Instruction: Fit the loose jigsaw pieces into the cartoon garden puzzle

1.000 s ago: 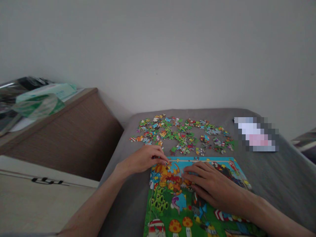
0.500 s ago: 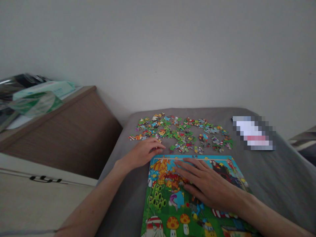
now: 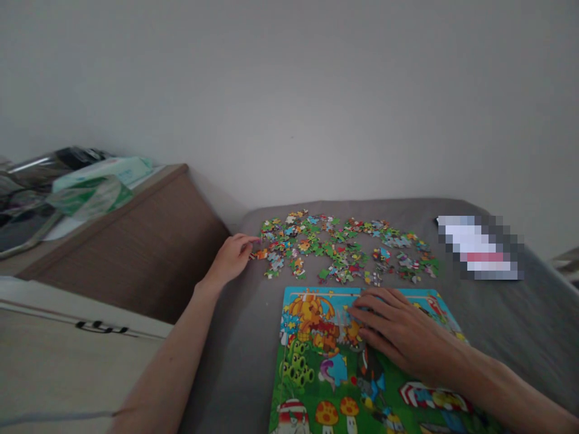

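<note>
Left hand curls at nine o'clock of the loose pieces, grip unclear; right hand lies open on the puzzle.

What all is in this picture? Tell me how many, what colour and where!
puzzle board: one, multicoloured, front centre
loose pieces: many, multicoloured, beyond the board
pixelated object: one, dark-edged, right of the pieces
cloth-covered surface: one, grey, under all these
cabinet: one, brown and whitish, left
handle: black, cabinet front, count unclear
packet: one, pale green, cabinet top
plastic bag: apparently one, green and clear, before the packet
glossy items: count unclear, dark, cabinet top
wall: one, grey, behind
left hand: one, bare, at the pieces' left edge
right hand: one, bare, on the board
</note>
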The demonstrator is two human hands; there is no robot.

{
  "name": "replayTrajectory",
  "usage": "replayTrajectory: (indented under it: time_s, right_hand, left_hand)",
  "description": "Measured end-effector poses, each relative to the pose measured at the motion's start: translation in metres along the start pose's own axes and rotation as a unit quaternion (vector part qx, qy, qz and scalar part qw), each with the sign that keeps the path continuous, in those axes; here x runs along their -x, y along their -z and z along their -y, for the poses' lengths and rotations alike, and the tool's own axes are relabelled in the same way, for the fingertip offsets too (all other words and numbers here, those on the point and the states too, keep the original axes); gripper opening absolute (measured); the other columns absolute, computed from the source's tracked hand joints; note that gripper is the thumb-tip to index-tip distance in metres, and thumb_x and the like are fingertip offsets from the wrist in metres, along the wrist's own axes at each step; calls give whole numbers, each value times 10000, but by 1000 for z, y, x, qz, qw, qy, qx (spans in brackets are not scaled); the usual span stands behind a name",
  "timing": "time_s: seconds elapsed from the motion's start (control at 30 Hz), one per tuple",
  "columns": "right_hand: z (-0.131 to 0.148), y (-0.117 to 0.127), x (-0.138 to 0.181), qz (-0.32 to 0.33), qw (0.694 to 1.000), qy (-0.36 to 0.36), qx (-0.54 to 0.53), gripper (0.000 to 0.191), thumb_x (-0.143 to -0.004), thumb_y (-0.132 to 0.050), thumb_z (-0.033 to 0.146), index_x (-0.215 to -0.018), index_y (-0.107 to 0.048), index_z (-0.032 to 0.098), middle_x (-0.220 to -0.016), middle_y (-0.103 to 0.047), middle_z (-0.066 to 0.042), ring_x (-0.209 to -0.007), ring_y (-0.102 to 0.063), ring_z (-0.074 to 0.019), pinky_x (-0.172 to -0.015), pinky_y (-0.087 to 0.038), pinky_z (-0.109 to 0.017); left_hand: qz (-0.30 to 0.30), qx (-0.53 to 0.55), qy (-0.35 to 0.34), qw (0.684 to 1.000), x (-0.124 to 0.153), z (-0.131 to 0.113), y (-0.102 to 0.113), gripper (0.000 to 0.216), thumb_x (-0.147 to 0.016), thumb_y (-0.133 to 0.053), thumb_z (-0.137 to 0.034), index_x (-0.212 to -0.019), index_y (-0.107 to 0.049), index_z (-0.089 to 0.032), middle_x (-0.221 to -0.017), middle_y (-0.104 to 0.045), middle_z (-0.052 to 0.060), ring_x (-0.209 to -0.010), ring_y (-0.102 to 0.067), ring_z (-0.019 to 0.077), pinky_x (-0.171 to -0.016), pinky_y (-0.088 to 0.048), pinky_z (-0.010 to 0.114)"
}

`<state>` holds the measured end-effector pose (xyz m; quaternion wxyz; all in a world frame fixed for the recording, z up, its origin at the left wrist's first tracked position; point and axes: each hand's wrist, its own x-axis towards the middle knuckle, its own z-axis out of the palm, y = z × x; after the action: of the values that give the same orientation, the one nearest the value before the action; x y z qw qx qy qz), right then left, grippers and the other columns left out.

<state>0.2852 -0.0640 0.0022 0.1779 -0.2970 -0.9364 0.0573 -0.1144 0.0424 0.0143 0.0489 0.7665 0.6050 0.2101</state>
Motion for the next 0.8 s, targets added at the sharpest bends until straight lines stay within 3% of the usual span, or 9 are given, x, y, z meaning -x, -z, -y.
replayTrajectory:
  time_s: [0.2,0.37,0.53,0.8]
  right_hand:
    - [0,-1,-1,18,1000,2,4,267,-997,-463,227,-1199,-634,184,-1143,-667,-94,-1085,-597,-274,-922,-520,-487]
    - [0,-3,1,24,1000,0,-1,296,-988,-467,208,-1245,-610,179,-1186,-651,-103,-1096,-601,-267,-933,-524,-482]
    - [-1,-2,1,27,1000,-1,-7,293,-986,-476,211,-1242,-613,178,-1186,-651,-105,-1104,-601,-271,-936,-527,-489]
    - [-1,0,1,41,999,-4,-16,297,-984,-479,199,-1251,-606,176,-1208,-644,-104,-1119,-598,-271,-950,-523,-504]
  left_hand:
    - [64,-31,-57,996,6,5,-2,393,-897,-594,-505,-1159,-730,-244,-1249,-625,93,-1166,-549,283,-1043,-413,465]
    - [51,-58,-68,995,6,2,4,310,-952,-535,-439,-1021,-768,-247,-1176,-675,72,-1096,-590,262,-996,-439,439]
    - [46,-89,-15,995,6,-12,6,344,-993,-445,-363,-991,-748,-199,-1045,-723,70,-992,-627,258,-896,-480,403]
    - [68,-34,-5,997,4,-10,-4,313,-895,-617,-439,-1063,-746,-209,-1066,-697,79,-957,-643,247,-842,-497,349]
